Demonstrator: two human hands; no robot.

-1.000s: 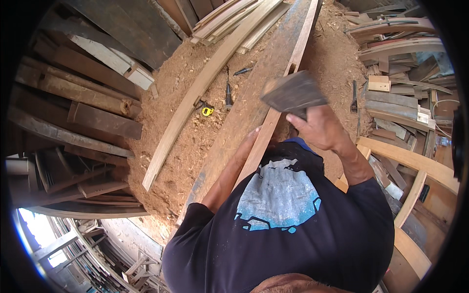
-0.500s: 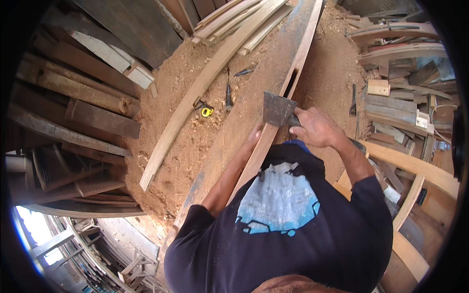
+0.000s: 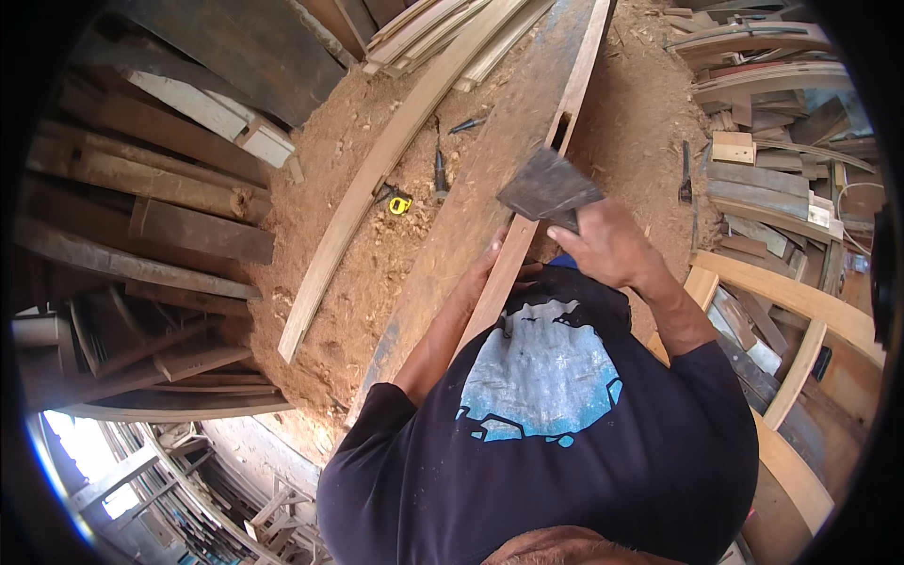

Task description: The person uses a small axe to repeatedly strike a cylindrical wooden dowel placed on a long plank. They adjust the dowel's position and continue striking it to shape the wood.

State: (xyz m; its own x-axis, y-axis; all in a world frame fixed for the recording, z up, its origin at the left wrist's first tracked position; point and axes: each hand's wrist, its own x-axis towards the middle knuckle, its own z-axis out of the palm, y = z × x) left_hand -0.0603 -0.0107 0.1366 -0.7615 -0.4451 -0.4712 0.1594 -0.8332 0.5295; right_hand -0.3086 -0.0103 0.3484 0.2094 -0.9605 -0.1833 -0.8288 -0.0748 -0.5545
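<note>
A long narrow wooden board (image 3: 500,273) runs away from my body, with a dark slot (image 3: 563,127) cut into its upper face. My right hand (image 3: 617,245) grips a mallet-like tool with a broad dark head (image 3: 549,185). That head hangs over the board just on my side of the slot, tilted, and covers part of it. My hand hides most of the handle. On the board's left side my left hand (image 3: 486,261) is closed round it, below the tool head; most of its fingers are hidden.
Beneath the board lies a wide weathered plank (image 3: 447,250). To its left, on sawdust, are a curved timber (image 3: 363,198), a yellow tape measure (image 3: 399,204), a dark-handled tool (image 3: 440,174) and a small pointed tool (image 3: 466,124). Stacked timber (image 3: 202,231) lines the left; offcuts and frames (image 3: 796,367) crowd the right.
The tool head has turned in my right hand, showing more of its flat face, and sits slightly higher. My left hand stays by the board. The view has shifted a little.
</note>
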